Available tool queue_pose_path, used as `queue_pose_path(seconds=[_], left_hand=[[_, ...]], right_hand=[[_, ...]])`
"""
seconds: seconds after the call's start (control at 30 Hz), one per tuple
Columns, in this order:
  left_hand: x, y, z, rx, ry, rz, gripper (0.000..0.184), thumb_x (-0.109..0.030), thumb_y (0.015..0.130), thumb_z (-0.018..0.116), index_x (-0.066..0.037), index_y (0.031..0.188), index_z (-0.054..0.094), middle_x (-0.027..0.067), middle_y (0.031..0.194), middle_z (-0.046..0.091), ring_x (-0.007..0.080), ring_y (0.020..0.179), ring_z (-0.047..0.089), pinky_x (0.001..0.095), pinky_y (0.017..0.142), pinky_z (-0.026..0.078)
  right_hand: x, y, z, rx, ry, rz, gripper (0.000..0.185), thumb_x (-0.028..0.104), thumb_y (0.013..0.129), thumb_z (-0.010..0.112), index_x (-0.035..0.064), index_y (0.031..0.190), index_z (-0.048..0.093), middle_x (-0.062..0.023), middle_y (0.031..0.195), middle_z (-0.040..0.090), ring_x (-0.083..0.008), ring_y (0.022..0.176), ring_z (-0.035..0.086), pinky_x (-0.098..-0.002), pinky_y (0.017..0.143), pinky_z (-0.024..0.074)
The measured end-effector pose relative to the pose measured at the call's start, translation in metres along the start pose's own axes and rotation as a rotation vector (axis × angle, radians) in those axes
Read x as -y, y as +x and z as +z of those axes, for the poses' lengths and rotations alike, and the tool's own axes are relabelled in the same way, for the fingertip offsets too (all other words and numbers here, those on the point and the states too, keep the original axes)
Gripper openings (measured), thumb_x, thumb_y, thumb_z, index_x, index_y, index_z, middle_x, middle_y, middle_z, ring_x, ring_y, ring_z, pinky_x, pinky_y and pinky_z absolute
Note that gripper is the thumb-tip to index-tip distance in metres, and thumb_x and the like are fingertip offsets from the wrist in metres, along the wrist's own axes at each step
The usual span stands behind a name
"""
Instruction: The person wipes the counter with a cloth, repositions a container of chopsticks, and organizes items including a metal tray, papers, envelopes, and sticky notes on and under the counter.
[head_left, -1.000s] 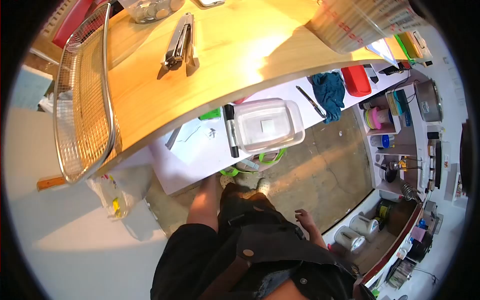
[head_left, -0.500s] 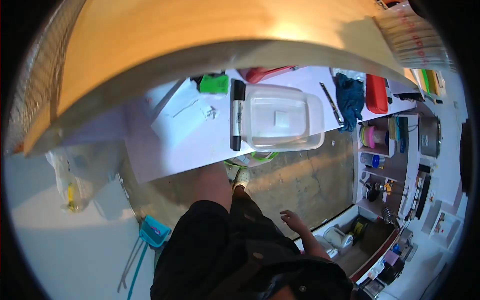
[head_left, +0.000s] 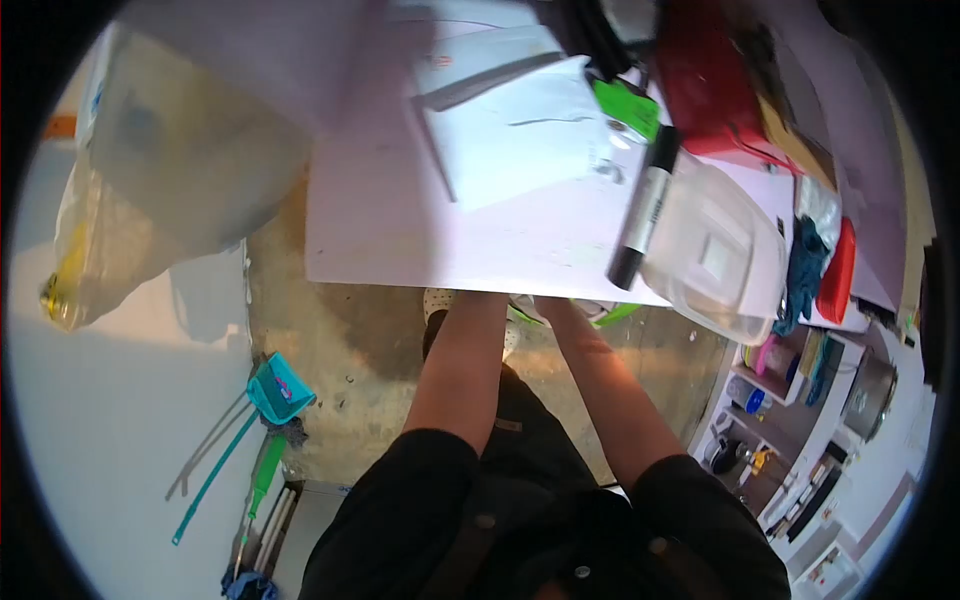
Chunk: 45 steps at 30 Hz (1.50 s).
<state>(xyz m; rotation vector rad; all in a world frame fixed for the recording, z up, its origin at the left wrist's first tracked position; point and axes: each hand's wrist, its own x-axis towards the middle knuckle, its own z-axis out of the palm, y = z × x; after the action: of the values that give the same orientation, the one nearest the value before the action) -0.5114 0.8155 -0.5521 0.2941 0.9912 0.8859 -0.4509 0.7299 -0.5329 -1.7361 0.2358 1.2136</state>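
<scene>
My left forearm (head_left: pixel 460 360) and my right forearm (head_left: pixel 605 385) both reach forward under the front edge of the pale table (head_left: pixel 375 245). The tabletop hides my two hands, so I cannot see their fingers or anything in them. Close by my right wrist, a white and green item (head_left: pixel 615 314) pokes out from under the edge. Above it on the table lie a thick black-and-white marker (head_left: pixel 648 205) and a clear plastic container (head_left: pixel 735 255). A white paper packet (head_left: pixel 525 130) rests farther back.
At the back right are a red case (head_left: pixel 705 75), a green packet (head_left: pixel 627 108) and a dark blue cloth (head_left: pixel 803 275). A plastic bag (head_left: pixel 170 190) hangs at left. A teal dustpan (head_left: pixel 280 388) is by the wall. Shelves (head_left: pixel 800 420) line the right side.
My right arm, which hung by my side with its hand showing, now reaches under the table beside the left. The view has swung left and lower, so table things appear farther right.
</scene>
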Motion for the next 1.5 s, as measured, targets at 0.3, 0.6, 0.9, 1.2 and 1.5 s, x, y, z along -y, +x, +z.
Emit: queue_pose_path(seconds=[0.3, 0.6, 0.9, 1.2, 1.5], left_hand=[[-0.060, 0.017, -0.006, -0.051, -0.066, 0.104, 0.056, -0.026, 0.086, 0.061, -0.009, 0.133, 0.038, 0.0084, 0.118, 0.051, 0.0190, 0.101, 0.053, 0.0341, 0.084, 0.047], [-0.105, 0.034, -0.008, -0.078, -0.110, 0.166, 0.055, -0.026, 0.086, 0.061, -0.008, 0.133, 0.039, 0.0085, 0.118, 0.052, 0.0191, 0.101, 0.053, 0.0341, 0.084, 0.047], [-0.106, 0.035, -0.007, -0.097, -0.121, 0.169, 0.054, -0.026, 0.086, 0.061, -0.008, 0.132, 0.039, 0.0086, 0.118, 0.052, 0.0192, 0.101, 0.053, 0.0341, 0.084, 0.047], [-0.108, 0.025, 0.002, -0.084, -0.087, 0.162, 0.054, -0.026, 0.086, 0.061, -0.007, 0.132, 0.039, 0.0087, 0.118, 0.052, 0.0193, 0.101, 0.053, 0.0342, 0.083, 0.047], [-0.118, 0.015, 0.007, -0.048, -0.042, 0.182, 0.053, -0.026, 0.086, 0.061, -0.007, 0.131, 0.040, 0.0088, 0.118, 0.052, 0.0194, 0.101, 0.053, 0.0342, 0.083, 0.047]], right_hand=[[0.030, 0.034, 0.091, -0.035, 0.259, -0.032, 0.030, 0.010, 0.086, 0.059, 0.0004, 0.115, 0.054, -0.0157, 0.091, 0.062, -0.0281, 0.084, 0.059, -0.0378, 0.073, 0.0479], [0.042, 0.017, 0.125, -0.136, 0.107, -0.314, 0.030, 0.008, 0.088, 0.057, -0.0003, 0.117, 0.055, -0.0183, 0.094, 0.063, -0.0307, 0.087, 0.061, -0.0385, 0.073, 0.0491], [0.013, -0.092, 0.013, -0.154, -0.780, -1.031, 0.033, 0.006, 0.089, 0.054, 0.0000, 0.121, 0.053, -0.0217, 0.099, 0.064, -0.0348, 0.090, 0.063, -0.0392, 0.072, 0.0505], [0.024, -0.150, 0.011, 0.157, -1.074, -1.188, 0.058, -0.001, 0.084, 0.050, 0.0065, 0.140, 0.034, -0.0248, 0.124, 0.050, -0.0413, 0.102, 0.057, -0.0435, 0.078, 0.0505], [0.040, -0.191, -0.035, 0.123, -1.313, -1.098, 0.068, -0.005, 0.077, 0.048, 0.0095, 0.142, 0.033, -0.0179, 0.129, 0.051, -0.0349, 0.104, 0.058, -0.0402, 0.079, 0.0527]])
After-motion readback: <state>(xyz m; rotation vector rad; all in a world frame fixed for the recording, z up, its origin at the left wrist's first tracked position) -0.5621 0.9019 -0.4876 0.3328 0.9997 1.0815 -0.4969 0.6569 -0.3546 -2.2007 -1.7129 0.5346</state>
